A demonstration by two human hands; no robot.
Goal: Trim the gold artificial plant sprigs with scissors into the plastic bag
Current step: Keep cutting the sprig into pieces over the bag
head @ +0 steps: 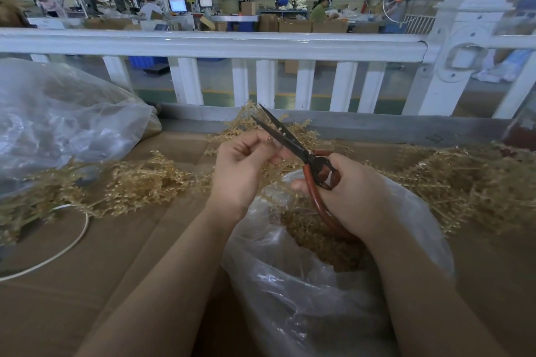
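My right hand (352,191) grips the red handles of large scissors (290,140); the dark blades are parted and point up and away. My left hand (242,165) pinches a thin gold sprig stem right at the blades. Both hands hover over a clear plastic bag (304,284) that holds cut gold pieces. Gold sprigs (139,182) lie heaped on the cardboard table to the left, with another heap of gold sprigs (464,182) on the right and more behind the hands.
A second, larger clear bag (63,122) of sprigs sits at the far left. A white cable (78,238) loops across the cardboard (116,284). A white railing (261,43) borders the far table edge. People work in the hall beyond.
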